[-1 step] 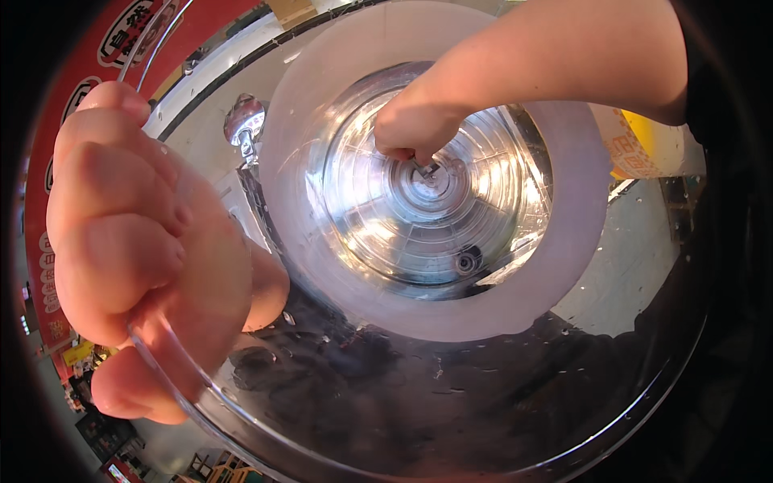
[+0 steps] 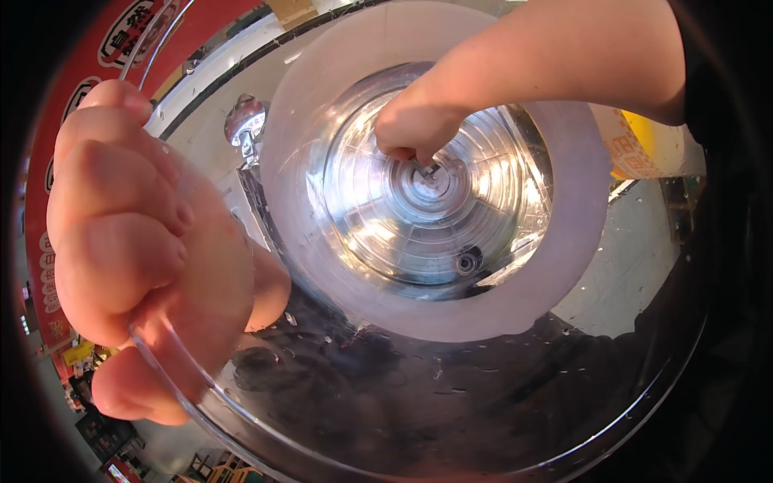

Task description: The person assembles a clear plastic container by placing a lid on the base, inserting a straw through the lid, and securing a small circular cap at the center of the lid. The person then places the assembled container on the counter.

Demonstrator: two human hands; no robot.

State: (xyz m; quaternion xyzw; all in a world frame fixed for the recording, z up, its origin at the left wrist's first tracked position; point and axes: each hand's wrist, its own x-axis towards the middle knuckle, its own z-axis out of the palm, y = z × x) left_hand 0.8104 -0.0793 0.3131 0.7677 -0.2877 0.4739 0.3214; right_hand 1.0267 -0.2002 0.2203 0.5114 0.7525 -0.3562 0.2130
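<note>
A large, clear, round plastic container [image 2: 576, 209] with a frosted band fills most of the view, its open mouth toward me. My left hand [image 2: 157, 241] is closed round its rim at the left, fingers outside the wall. Coming in from the upper right, my right arm reaches inside, and my right hand [image 2: 419, 129] is at the middle of the ringed bottom. Its fingers are curled down on a small shiny piece [image 2: 427, 169] there, whose kind I cannot make out. A round dark fitting [image 2: 468, 260] sits near the bottom's lower edge. Water drops cling to the wall.
A shiny chrome piece [image 2: 245, 121] stands left of the container. A yellow and white patterned container [image 2: 640, 145] is at the right. Behind on the left is a red printed panel [image 2: 68, 76], with wooden stools [image 2: 221, 467] at the bottom left.
</note>
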